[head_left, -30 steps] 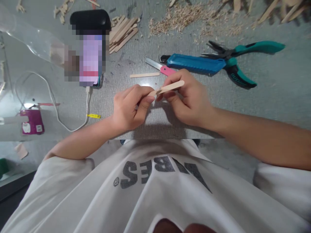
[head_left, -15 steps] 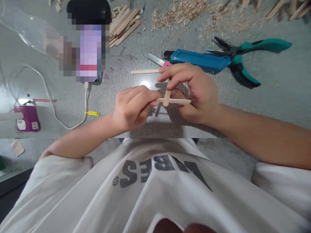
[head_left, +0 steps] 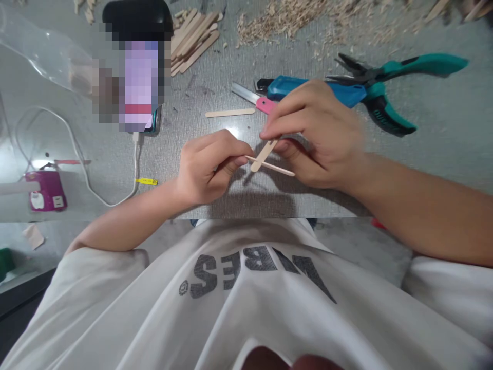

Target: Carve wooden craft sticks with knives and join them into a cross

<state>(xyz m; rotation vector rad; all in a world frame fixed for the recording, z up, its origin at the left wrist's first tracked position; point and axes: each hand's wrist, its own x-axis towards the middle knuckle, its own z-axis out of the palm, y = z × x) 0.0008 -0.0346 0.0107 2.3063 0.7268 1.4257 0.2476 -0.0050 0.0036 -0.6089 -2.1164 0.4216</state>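
My left hand pinches the left end of a thin wooden stick that slants down to the right, seen nearly edge-on. Another flat wooden stick crosses it, its upper end between the fingertips of my right hand. Both sticks are held above the table near its front edge and touch where they cross. Beyond my hands a third stick lies flat on the table. Just right of it is a pink-handled blade, partly under my right hand.
Behind my right hand lie a blue cutter and green-handled pliers. Further back are a pile of sticks and wood shavings. A phone with a white cable and a purple adapter are on the left.
The held stick has tilted down at its right end and turned edge-on. The crossing stick slants more. My right hand has moved slightly right, uncovering the end of the stick lying on the table.
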